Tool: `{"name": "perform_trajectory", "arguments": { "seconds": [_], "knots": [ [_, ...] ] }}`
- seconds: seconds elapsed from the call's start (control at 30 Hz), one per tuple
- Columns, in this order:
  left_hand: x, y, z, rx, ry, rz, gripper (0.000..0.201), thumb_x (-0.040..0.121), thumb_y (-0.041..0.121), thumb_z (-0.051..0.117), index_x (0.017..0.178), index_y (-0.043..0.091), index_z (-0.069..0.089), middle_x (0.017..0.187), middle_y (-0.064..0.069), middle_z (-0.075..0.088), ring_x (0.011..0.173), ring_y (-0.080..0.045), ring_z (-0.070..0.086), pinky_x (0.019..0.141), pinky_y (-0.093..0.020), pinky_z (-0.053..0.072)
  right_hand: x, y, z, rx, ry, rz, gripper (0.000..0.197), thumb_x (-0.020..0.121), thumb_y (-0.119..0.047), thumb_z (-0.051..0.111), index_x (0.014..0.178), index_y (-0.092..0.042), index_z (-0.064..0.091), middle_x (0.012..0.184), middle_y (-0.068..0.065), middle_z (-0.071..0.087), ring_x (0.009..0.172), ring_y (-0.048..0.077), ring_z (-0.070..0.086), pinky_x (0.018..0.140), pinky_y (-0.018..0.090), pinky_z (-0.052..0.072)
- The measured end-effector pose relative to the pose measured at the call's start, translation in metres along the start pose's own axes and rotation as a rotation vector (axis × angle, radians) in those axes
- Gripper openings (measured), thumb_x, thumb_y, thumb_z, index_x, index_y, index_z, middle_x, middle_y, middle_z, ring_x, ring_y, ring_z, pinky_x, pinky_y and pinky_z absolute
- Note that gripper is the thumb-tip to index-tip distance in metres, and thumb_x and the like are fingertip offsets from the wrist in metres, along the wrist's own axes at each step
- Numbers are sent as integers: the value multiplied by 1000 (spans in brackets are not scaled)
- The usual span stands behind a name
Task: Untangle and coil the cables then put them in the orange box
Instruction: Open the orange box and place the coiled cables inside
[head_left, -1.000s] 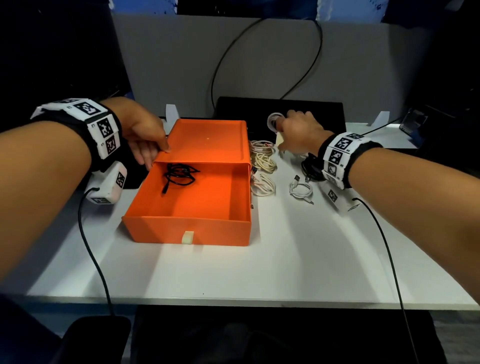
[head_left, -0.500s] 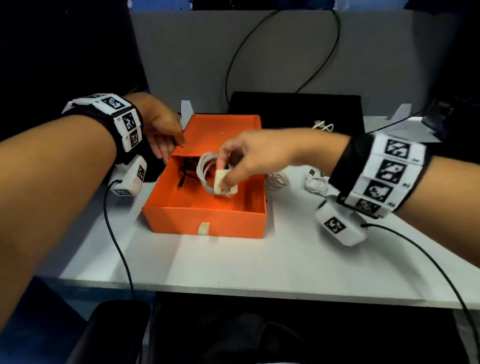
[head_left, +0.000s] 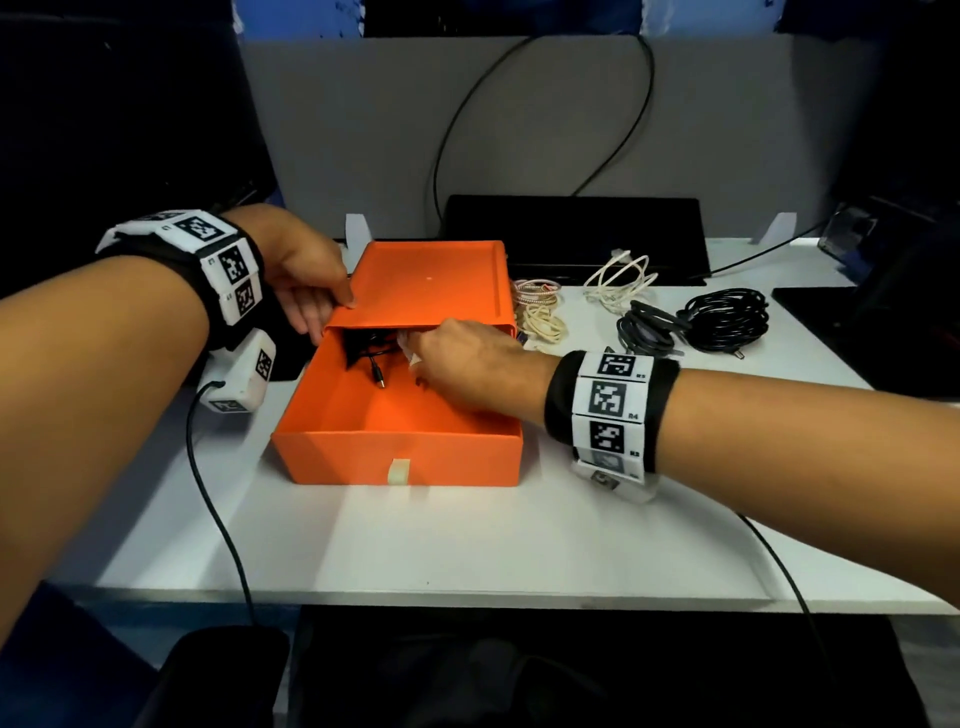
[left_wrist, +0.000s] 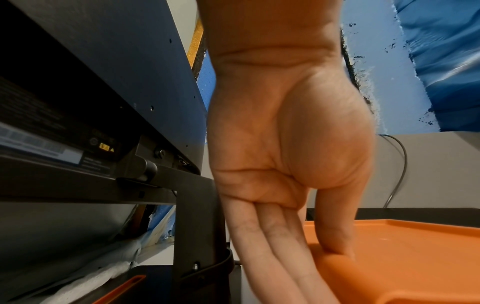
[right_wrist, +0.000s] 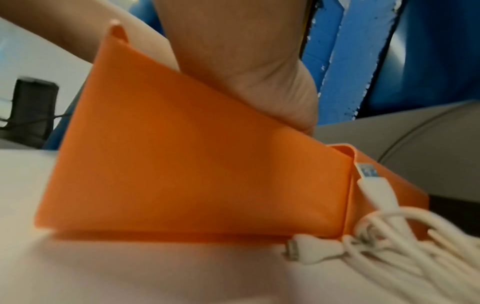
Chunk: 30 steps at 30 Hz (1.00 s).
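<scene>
Reaching into orange box (head_left: 400, 457), apparently.

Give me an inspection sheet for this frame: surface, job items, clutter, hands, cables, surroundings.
Surface: white table.
Job's things: orange box, drawer pulled out, black cable inside.
Clutter: nothing seen.
Grippers: left hand holds the box sleeve's corner; right hand reaches into the drawer, something white at its fingertips, grip unclear.
Cables: beige coil, striped coil, white cable, two black coils on the table, right of the box.
Surroundings: grey partition, black stand.
</scene>
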<state>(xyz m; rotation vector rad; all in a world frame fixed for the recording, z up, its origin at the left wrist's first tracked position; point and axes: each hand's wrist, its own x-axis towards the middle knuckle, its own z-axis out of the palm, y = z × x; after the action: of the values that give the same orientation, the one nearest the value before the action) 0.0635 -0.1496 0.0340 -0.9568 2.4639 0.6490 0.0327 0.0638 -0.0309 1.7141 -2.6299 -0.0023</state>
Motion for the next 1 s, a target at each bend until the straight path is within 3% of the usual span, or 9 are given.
{"name": "perform_trajectory", "arguments": {
  "seconds": [0.1,0.17,0.27,0.4,0.47,0.57,0.73,0.9,1.0],
  "knots": [
    [0,-1,0,-7,6,-1,35,108,18,48,115,-12,64,92,-23,77,71,-29,78,59,-34,64,0,1,-1,132,2,-22,43,106,-41,49,143,-19,50,114,9,65,102,30,64,68,31,41],
    [0,-1,0,-3,6,1,34,108,18,48,115,-11,64,93,-24,77,72,-30,78,60,-34,63,-2,4,-7,159,-40,-49,47,104,-50,50,142,-22,50,121,9,64,110,30,62,76,32,43],
    [1,-1,-1,2,8,1,35,108,19,48,113,-11,66,94,-24,77,76,-30,78,61,-34,63,-6,21,-35,160,49,-99,36,102,-52,51,114,-22,66,100,1,67,92,21,63,74,32,48],
    [3,-2,-1,0,13,-3,34,108,19,48,112,-10,66,94,-24,77,75,-30,78,60,-34,62,3,87,-81,163,251,87,20,99,-43,60,93,-25,68,84,-1,68,78,19,64,78,32,53],
    [2,0,-1,4,11,-9,34,108,18,47,111,-10,66,94,-24,77,74,-31,78,61,-35,62,11,129,-86,25,218,223,16,96,-34,63,100,-21,72,98,9,72,93,29,67,88,40,56],
    [0,3,-1,16,5,-23,35,108,18,46,112,-11,66,93,-24,77,76,-31,78,65,-36,62,20,163,-69,-117,65,292,20,95,-24,60,106,-14,74,110,12,72,99,33,67,86,42,58],
    [0,5,-2,31,12,-29,35,108,18,47,113,-10,66,96,-24,76,78,-31,78,69,-37,63,48,160,-19,-156,-89,210,33,99,-37,59,111,-10,74,110,10,72,100,28,67,82,35,54],
    [1,4,-2,34,8,-28,36,108,19,47,114,-11,65,96,-25,76,79,-31,78,65,-36,63,64,158,-4,-191,-84,257,23,99,-19,55,108,-4,70,102,12,69,99,33,69,74,34,51],
    [1,4,-1,30,0,-22,35,109,19,46,116,-10,64,96,-24,77,78,-30,78,62,-34,63,59,166,-5,-221,-72,262,22,104,-19,48,92,-7,62,94,13,61,99,33,67,71,33,45]
  ]
}}
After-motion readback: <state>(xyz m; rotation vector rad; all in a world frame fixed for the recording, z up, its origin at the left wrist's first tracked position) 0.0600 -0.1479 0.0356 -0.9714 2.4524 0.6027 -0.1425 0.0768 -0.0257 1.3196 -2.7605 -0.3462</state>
